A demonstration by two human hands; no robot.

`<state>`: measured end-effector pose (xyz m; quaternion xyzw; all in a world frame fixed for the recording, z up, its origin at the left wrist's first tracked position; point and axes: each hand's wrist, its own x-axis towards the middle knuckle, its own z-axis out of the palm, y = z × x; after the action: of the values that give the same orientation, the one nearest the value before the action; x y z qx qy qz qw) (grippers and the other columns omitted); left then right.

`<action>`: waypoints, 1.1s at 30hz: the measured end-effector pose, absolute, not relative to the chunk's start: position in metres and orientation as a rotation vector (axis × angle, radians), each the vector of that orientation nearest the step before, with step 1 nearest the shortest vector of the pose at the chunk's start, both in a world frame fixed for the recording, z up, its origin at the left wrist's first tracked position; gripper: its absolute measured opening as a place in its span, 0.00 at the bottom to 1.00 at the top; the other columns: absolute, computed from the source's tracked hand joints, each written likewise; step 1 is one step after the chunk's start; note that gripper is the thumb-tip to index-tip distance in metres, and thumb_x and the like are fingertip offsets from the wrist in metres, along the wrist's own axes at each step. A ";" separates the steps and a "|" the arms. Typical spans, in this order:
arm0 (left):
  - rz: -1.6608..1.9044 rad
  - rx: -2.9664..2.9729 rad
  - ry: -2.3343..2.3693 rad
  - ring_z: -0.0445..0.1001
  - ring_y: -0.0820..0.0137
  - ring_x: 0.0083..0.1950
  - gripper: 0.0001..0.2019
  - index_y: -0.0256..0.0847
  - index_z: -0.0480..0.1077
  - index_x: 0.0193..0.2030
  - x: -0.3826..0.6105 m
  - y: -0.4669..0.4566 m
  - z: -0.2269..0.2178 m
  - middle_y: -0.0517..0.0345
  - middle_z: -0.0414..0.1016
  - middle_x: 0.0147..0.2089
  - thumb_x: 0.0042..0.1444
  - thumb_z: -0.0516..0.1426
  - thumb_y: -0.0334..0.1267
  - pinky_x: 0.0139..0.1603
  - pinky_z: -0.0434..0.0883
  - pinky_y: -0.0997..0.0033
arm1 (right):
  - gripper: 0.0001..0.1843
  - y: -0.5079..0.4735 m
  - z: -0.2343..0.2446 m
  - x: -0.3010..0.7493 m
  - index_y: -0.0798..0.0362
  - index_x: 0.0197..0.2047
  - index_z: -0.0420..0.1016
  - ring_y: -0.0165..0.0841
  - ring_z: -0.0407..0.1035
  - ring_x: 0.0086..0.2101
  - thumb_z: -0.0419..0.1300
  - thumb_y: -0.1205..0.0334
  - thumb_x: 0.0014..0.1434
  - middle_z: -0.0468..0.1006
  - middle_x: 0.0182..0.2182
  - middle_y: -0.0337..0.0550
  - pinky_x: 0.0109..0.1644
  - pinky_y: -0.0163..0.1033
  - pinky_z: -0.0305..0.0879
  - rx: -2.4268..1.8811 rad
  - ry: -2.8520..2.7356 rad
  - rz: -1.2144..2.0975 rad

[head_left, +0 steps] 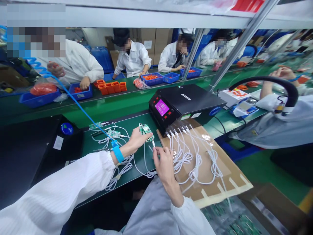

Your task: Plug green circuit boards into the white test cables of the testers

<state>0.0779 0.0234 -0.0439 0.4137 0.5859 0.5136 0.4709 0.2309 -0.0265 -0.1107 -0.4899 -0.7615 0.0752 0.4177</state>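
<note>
My left hand [137, 139] is closed on a small green circuit board [145, 130] held just above the dark green mat [137, 124]. A blue wrist strap [117, 153] sits on that wrist, with a blue coiled cord running up and left. My right hand [163, 162] pinches the plug end of a white cable [153, 143], right under the board. Two more green boards [113, 133] lie on the mat to the left, with white cables attached.
A black tester with a pink screen [161, 107] stands behind, several white cables [193, 156] spilling over a cardboard sheet [227, 176]. Black box at left [29, 153]. Workers in white coats sit across the green conveyor [127, 102] with blue and orange trays [112, 87].
</note>
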 end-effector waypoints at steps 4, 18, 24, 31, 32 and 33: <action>1.242 0.984 1.418 0.77 0.68 0.36 0.11 0.35 0.76 0.36 0.075 0.019 -0.039 0.55 0.81 0.36 0.46 0.69 0.36 0.41 0.72 0.69 | 0.14 -0.029 -0.107 0.231 0.52 0.42 0.78 0.39 0.70 0.37 0.52 0.61 0.76 0.80 0.33 0.46 0.47 0.45 0.62 -1.191 -1.915 0.154; 1.176 1.001 1.402 0.75 0.70 0.35 0.13 0.35 0.76 0.37 0.072 0.009 -0.027 0.57 0.80 0.35 0.46 0.71 0.37 0.40 0.70 0.70 | 0.07 -0.039 -0.105 0.238 0.52 0.44 0.78 0.37 0.72 0.35 0.58 0.65 0.73 0.81 0.32 0.43 0.47 0.45 0.61 -1.089 -1.910 0.071; 1.170 0.968 1.352 0.76 0.70 0.35 0.15 0.36 0.76 0.37 0.068 0.011 -0.039 0.57 0.81 0.35 0.44 0.73 0.37 0.39 0.71 0.71 | 0.05 -0.039 -0.105 0.239 0.54 0.44 0.78 0.36 0.71 0.35 0.60 0.67 0.72 0.81 0.32 0.43 0.49 0.45 0.62 -1.060 -1.904 0.024; 1.170 0.909 1.319 0.77 0.70 0.35 0.19 0.35 0.77 0.35 0.062 0.013 -0.046 0.56 0.81 0.35 0.40 0.75 0.40 0.40 0.72 0.70 | 0.04 -0.038 -0.107 0.237 0.54 0.44 0.77 0.36 0.71 0.35 0.60 0.68 0.72 0.81 0.32 0.42 0.48 0.45 0.62 -1.033 -1.911 -0.007; 1.168 0.903 1.322 0.77 0.70 0.35 0.19 0.35 0.77 0.35 0.062 0.013 -0.045 0.56 0.81 0.35 0.39 0.76 0.40 0.40 0.72 0.70 | 0.05 -0.038 -0.107 0.237 0.54 0.45 0.77 0.36 0.71 0.35 0.60 0.68 0.72 0.81 0.32 0.42 0.48 0.45 0.62 -1.031 -1.914 -0.007; 1.165 0.898 1.327 0.77 0.70 0.35 0.19 0.35 0.77 0.35 0.062 0.014 -0.044 0.57 0.81 0.35 0.39 0.76 0.40 0.40 0.72 0.70 | 0.04 -0.038 -0.107 0.237 0.54 0.45 0.77 0.36 0.71 0.35 0.60 0.68 0.72 0.81 0.32 0.42 0.48 0.45 0.62 -1.028 -1.917 -0.008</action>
<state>0.0616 0.0136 -0.0444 0.3792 0.5602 0.4918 0.5482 0.2371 -0.0378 -0.1067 -0.4183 -0.7804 -0.0034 0.4647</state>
